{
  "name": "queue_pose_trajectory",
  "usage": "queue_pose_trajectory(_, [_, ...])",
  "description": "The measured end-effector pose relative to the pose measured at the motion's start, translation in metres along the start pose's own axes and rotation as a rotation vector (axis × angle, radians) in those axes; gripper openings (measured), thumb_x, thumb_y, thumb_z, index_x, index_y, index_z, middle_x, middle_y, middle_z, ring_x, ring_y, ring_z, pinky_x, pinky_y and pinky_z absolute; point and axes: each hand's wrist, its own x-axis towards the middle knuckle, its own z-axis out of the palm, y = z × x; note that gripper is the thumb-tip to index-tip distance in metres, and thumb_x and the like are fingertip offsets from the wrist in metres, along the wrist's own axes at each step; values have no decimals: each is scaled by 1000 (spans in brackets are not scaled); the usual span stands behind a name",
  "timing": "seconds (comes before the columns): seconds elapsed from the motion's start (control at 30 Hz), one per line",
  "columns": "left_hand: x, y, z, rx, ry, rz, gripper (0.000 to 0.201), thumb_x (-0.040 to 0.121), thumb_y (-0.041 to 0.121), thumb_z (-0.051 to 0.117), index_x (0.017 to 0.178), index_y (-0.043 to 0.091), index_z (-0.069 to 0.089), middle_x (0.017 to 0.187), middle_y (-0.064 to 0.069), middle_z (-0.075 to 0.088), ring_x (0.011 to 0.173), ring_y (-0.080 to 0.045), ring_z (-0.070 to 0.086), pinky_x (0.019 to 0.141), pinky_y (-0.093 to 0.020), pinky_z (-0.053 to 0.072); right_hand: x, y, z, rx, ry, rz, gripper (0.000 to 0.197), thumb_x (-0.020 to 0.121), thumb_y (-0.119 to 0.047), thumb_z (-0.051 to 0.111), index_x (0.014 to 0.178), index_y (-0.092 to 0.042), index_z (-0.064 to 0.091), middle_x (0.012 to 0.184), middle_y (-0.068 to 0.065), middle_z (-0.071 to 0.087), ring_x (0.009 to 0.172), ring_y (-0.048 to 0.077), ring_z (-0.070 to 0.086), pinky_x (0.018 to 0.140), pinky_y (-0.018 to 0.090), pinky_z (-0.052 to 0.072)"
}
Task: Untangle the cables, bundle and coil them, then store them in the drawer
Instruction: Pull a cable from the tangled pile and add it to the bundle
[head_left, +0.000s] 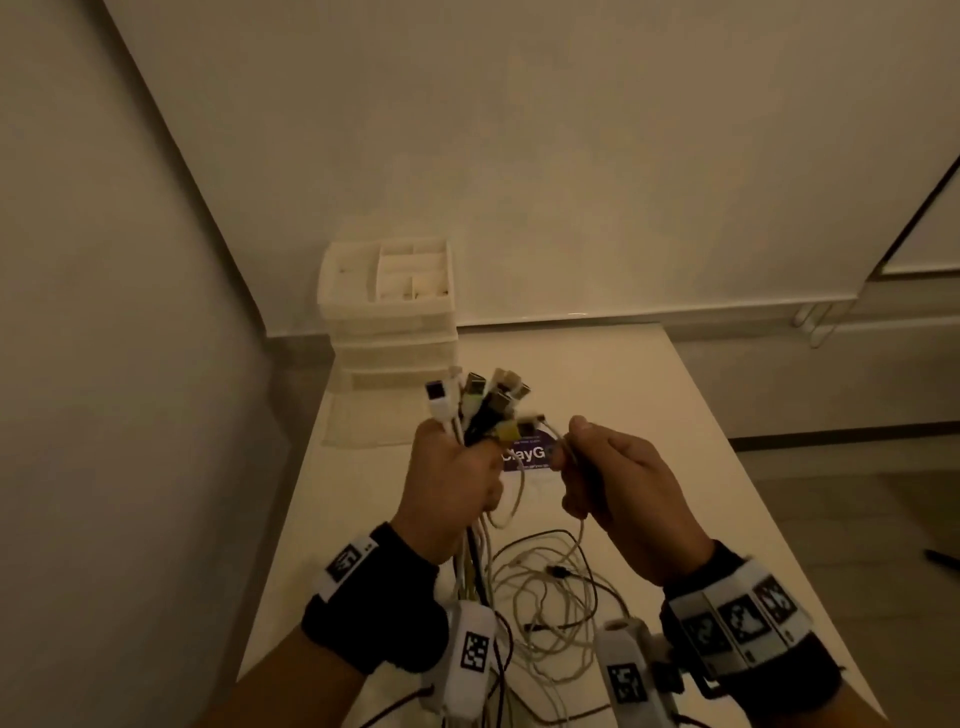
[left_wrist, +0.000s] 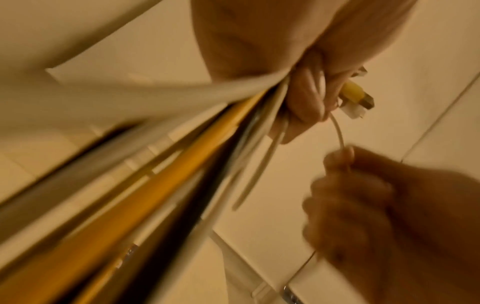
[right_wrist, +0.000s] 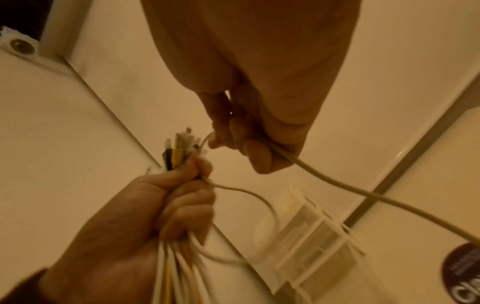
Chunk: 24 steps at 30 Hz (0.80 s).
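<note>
My left hand (head_left: 457, 467) grips a bundle of cables (head_left: 480, 400) above the white table, their white, black and yellow plugs fanned out over my fist. The same bundle (left_wrist: 182, 164) runs past the left wrist camera, and it (right_wrist: 176, 154) shows from below in the right wrist view. My right hand (head_left: 597, 467) pinches a single beige cable (right_wrist: 337, 185) just right of the bundle, its plug end (head_left: 535, 418) near the others. The cables' loose lengths (head_left: 545, 597) lie tangled on the table below my hands. A white drawer unit (head_left: 389, 322) stands at the table's far left corner.
A purple printed label (head_left: 524, 457) lies on the table (head_left: 675, 441) behind my hands. A flat translucent piece (head_left: 363, 421) sits in front of the drawer unit. A wall runs along the table's left side; the table's right edge drops to the floor.
</note>
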Motion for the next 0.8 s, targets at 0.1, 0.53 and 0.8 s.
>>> queue_pose_trajectory(0.1, [20,16,-20,-197,140,38,38,88,-15,40,62,13,39,42,8,23,33,-6,18,38,-13,21,-12,22,-16,-127,-43,11,46,95,-35,46,75,3,62,56,3,41,51,15,35,53,30,32])
queue_pose_trajectory(0.53, [0,13,-10,163,-31,121,41,85,1,62,57,31,69,39,14,45,34,-2,32,40,-16,27,-5,15,-12,-212,166,-10,42,90,-6,58,55,-1,36,55,11,26,52,20,22,53,39,25])
queue_pose_trajectory(0.8, [-11,-3,10,135,-164,-25,34,85,-9,47,66,15,60,47,-1,30,38,-14,21,40,-18,26,-1,-7,0,-109,27,-62,31,93,0,43,66,16,44,51,-1,37,48,14,27,47,26,27])
